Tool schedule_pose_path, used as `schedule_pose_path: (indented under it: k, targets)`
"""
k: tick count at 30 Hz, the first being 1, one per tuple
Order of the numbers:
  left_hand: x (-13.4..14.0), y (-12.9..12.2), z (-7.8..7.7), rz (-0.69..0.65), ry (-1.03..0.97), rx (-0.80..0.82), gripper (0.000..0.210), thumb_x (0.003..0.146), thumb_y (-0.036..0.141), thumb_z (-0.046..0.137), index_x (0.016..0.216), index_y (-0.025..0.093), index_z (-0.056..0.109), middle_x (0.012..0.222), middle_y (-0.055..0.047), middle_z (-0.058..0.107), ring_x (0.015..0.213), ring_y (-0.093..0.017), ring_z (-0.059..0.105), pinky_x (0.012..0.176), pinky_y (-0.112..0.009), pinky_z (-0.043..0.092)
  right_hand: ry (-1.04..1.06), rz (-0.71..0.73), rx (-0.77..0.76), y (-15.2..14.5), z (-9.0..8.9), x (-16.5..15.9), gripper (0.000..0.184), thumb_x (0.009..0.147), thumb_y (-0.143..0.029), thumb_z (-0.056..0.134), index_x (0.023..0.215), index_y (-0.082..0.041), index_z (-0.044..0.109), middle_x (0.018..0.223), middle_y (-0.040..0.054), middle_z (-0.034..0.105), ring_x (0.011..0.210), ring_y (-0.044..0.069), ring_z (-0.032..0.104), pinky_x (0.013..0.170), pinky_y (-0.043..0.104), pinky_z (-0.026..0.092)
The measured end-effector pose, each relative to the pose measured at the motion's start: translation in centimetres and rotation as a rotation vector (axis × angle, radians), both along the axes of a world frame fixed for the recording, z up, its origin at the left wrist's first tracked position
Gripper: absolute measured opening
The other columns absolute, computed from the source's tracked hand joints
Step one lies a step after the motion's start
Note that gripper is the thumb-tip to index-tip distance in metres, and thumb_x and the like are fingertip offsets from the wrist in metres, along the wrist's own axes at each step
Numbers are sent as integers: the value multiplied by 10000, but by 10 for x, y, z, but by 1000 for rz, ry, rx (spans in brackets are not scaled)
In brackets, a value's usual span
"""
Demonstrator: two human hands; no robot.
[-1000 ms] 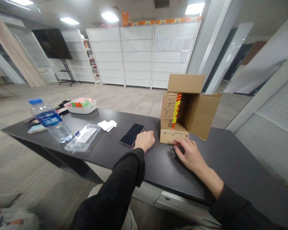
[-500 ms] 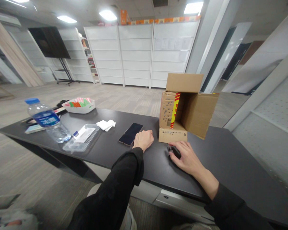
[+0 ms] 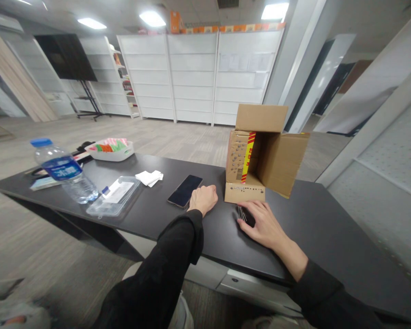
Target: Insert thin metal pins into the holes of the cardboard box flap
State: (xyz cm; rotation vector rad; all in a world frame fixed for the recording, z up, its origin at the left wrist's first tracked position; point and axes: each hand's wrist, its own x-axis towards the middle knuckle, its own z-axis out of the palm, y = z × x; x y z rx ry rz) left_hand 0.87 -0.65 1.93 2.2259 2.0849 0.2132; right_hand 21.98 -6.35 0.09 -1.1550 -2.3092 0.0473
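My left hand (image 3: 204,198) is closed in a loose fist beside a dark smartphone (image 3: 185,191) lying on the desk. Whatever its fingers may hold is hidden. My right hand (image 3: 260,221) curves low over the desk, several thin metal pins (image 3: 241,214) spanning the gap between its thumb and fingertips. Just beyond that hand stands an open cardboard box (image 3: 235,157), its opening facing me. Small holes and grey round spots dot its left side and its lowered front flap (image 3: 245,193). A red and yellow strip runs along the opening.
To the left on the dark desk (image 3: 315,228) are a clear plastic case (image 3: 114,203), folded white tissue (image 3: 150,178), a leaning water bottle (image 3: 66,171) and a white tray (image 3: 113,154) with colourful packets. White shelving (image 3: 192,77) stands behind.
The view has shifted slightly. The pins at my right hand look a little more fanned out. My left hand stays closed beside the phone.
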Motion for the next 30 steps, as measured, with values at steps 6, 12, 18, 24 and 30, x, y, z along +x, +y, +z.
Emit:
schedule_pose_path:
  k: [6, 12, 18, 24, 30]
  targets:
    - [0, -1, 2, 6, -2, -5, 369, 922, 269, 312, 1042, 235, 660, 1008, -121, 707, 976, -256, 670, 823, -336, 475, -11, -3, -2, 1, 0, 0, 373, 798, -285, 589, 1165, -229, 568, 1075, 73, 674, 1016, 256, 582, 882, 413, 404]
    - [-1, 1, -2, -20, 3, 26, 372, 915, 274, 307, 1022, 232, 662, 974, -125, 711, 941, -269, 679, 800, -350, 486, -17, -7, -28, 1, -1, 0, 385, 790, -268, 589, 1172, -228, 555, 1091, 74, 666, 1034, 260, 571, 899, 421, 388]
    - [-2, 3, -5, -30, 15, 32, 375, 910, 273, 303, 1023, 232, 658, 973, -127, 711, 932, -268, 680, 796, -356, 489, -16, 11, -36, 1, 0, 0, 387, 787, -271, 587, 1171, -236, 554, 1097, 71, 670, 1035, 268, 569, 905, 436, 378]
    - [-2, 4, -6, -40, 16, 56, 367, 900, 267, 309, 1001, 228, 660, 954, -130, 714, 909, -283, 684, 765, -368, 496, -22, 10, -41, 0, -1, -1, 387, 789, -265, 588, 1174, -230, 556, 1101, 70, 670, 1035, 264, 565, 911, 429, 369]
    - [-1, 2, -4, -37, 12, 42, 370, 909, 264, 309, 1019, 215, 659, 985, -137, 710, 947, -279, 677, 801, -369, 490, -42, 0, -53, 1, -1, -1, 387, 787, -259, 573, 1172, -214, 562, 1115, 73, 666, 1049, 259, 560, 917, 414, 359]
